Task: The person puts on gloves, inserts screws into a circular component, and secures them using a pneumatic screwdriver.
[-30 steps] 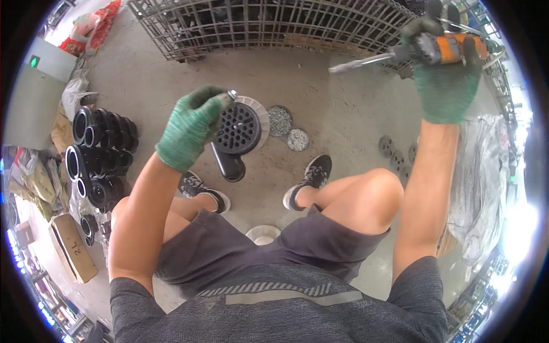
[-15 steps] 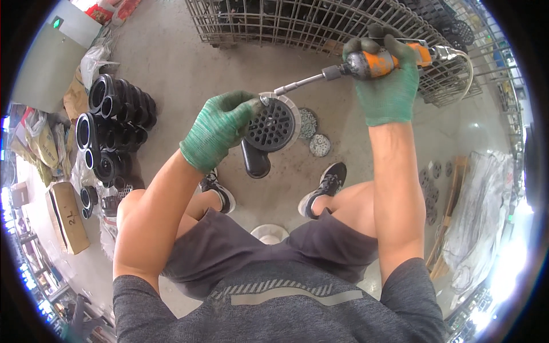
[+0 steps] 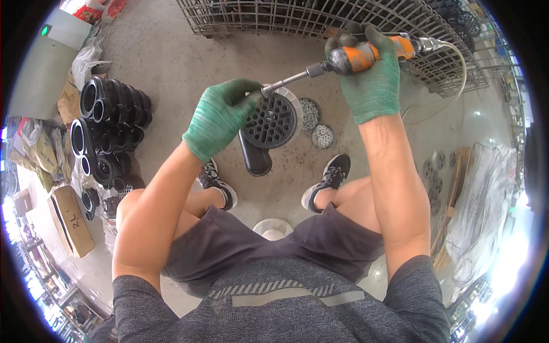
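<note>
My right hand, in a green glove with dark fingers, is wrapped round an orange and black air screwdriver. Its long metal shaft slants down to the left. The shaft's tip meets the rim of a black round part with a perforated cover, which has a curved black outlet below it. At that rim my left hand, gloved alike, has thumb and fingers pinched together beside the tip; what lies between them is too small to make out.
Two round dishes of small metal parts sit right of the black part. Black pipe-like housings are stacked at left. A wire cage stands ahead. An air hose trails from the tool. A cardboard box lies at left.
The screwdriver and my right hand have moved left and slightly up, bringing the shaft's tip to my left fingertips. My left hand stays at the rim of the black part.
</note>
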Motion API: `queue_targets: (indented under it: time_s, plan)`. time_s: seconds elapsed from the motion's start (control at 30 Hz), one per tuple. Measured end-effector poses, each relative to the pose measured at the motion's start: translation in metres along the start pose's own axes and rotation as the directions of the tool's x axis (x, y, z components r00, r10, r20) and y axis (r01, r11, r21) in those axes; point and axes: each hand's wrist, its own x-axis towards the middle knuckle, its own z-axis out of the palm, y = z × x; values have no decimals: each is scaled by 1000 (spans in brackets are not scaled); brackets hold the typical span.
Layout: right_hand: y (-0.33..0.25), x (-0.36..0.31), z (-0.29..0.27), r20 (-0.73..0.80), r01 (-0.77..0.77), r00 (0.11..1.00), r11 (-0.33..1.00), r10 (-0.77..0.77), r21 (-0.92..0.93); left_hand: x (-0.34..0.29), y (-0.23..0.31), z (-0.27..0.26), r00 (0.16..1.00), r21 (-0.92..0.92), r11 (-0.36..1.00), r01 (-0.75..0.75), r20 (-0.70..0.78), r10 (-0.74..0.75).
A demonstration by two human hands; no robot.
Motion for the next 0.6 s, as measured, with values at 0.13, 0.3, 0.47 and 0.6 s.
queue_targets:
  time_s: [0.13, 0.3, 0.47, 0.6]
  plan:
    - [8, -5, 3, 26, -62, 998, 994, 64, -91, 22, -22, 0, 1000, 128, 992, -7, 17, 5]
    - [26, 2, -16, 35, -45, 998, 971, 54, -234, 42, -45, 18, 998, 379, 925, -13, 63, -12]
    - [41, 2, -21, 24, -18, 999, 935, 28, -354, 55, -58, 31, 996, 576, 817, 2, 74, -54]
    - [44, 4, -29, 44, -34, 997, 913, 57, -406, 59, -60, 41, 992, 617, 787, 15, 89, -88]
